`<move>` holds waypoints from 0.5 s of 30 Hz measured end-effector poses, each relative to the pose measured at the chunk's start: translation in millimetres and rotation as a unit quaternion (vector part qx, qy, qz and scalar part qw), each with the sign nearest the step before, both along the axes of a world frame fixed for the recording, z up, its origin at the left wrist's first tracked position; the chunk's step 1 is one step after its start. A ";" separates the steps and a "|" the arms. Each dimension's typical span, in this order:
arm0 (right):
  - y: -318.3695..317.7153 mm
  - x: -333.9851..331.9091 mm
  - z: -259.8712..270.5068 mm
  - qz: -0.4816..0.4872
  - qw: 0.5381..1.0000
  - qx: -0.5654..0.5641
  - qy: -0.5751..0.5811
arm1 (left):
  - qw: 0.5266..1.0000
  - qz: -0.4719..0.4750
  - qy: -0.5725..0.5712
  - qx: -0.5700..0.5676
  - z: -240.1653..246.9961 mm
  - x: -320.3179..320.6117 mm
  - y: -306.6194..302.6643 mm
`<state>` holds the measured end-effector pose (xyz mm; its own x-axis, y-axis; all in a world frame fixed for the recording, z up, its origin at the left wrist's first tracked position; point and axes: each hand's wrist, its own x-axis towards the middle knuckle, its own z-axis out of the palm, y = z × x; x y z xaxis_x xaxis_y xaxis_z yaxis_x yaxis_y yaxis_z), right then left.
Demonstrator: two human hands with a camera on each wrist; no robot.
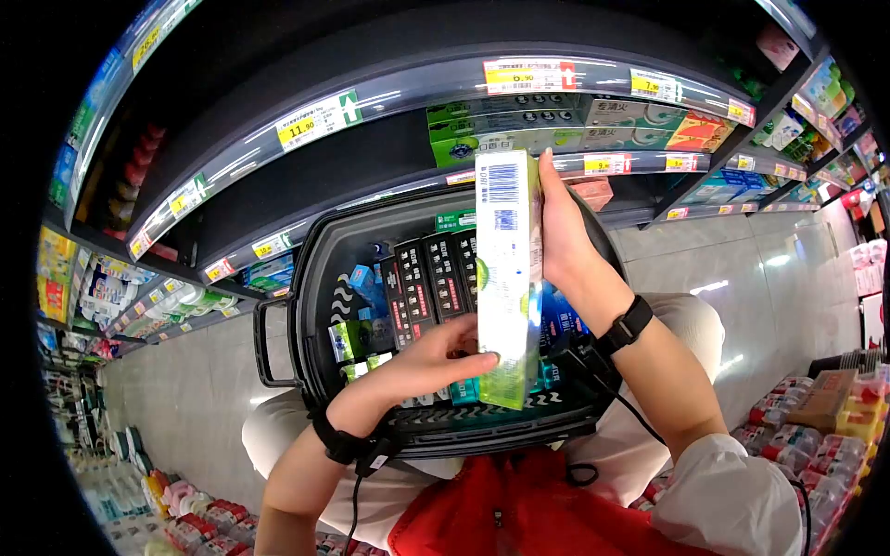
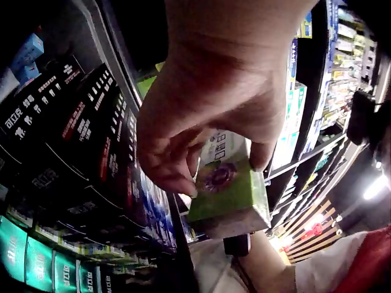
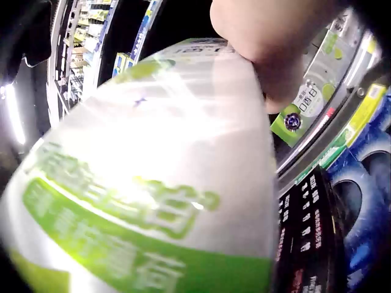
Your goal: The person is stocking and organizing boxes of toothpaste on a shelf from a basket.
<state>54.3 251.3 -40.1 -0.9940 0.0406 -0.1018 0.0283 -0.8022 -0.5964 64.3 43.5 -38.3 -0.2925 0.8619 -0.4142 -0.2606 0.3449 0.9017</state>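
A long white and green toothpaste box [image 1: 505,278] stands tilted over the black shopping basket [image 1: 445,447], between both hands. My left hand [image 1: 436,357] pinches its lower end, thumb on the near face; the left wrist view shows thumb and fingers on opposite sides of the box's green end [image 2: 226,198]. Along the upper right side, my right hand [image 1: 565,232] holds the same box, its far fingers hidden. The broad face [image 3: 153,183] with green lettering fills much of the right wrist view. Black boxes [image 1: 445,269] stand in rows inside the basket beneath.
Ahead, a dark shelf holds green and white boxes [image 1: 510,130] behind a rail with price tags [image 1: 528,78]. Blue packs [image 1: 564,315] and small green boxes [image 1: 347,341] also lie in the basket. Its handle [image 1: 269,345] sticks out left. Wrapped bottles [image 1: 788,445] stand at the lower right.
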 end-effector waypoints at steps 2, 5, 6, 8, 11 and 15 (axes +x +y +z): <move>-0.8 -2.4 -3.5 0.072 0.995 -0.057 0.050 | 0.999 0.010 -0.004 0.036 -0.7 2.6 3.5; -9.3 -6.5 -4.0 -0.050 0.997 0.002 -0.053 | 0.997 0.066 -0.015 0.035 2.2 4.7 2.8; -6.5 -7.8 -4.8 -0.044 0.998 0.003 -0.039 | 0.995 0.091 -0.013 0.037 -1.3 4.3 1.7; -4.4 -5.7 0.1 -0.052 0.998 0.023 -0.029 | 0.987 0.142 0.073 0.019 -3.0 -1.7 -2.4; -2.5 0.7 10.5 -0.080 0.996 -0.002 -0.045 | 0.936 0.230 0.266 0.013 -3.3 -17.1 -7.3; 5.2 13.6 17.1 -0.008 0.999 -0.038 -0.027 | 0.728 0.224 0.646 -0.043 23.3 -33.2 -13.5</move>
<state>67.9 256.6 -23.0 -0.9862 0.0458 -0.1590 0.0464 -0.8455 -0.5320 31.0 30.0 -15.0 -0.7300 0.5465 0.4104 0.6827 0.5555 0.4747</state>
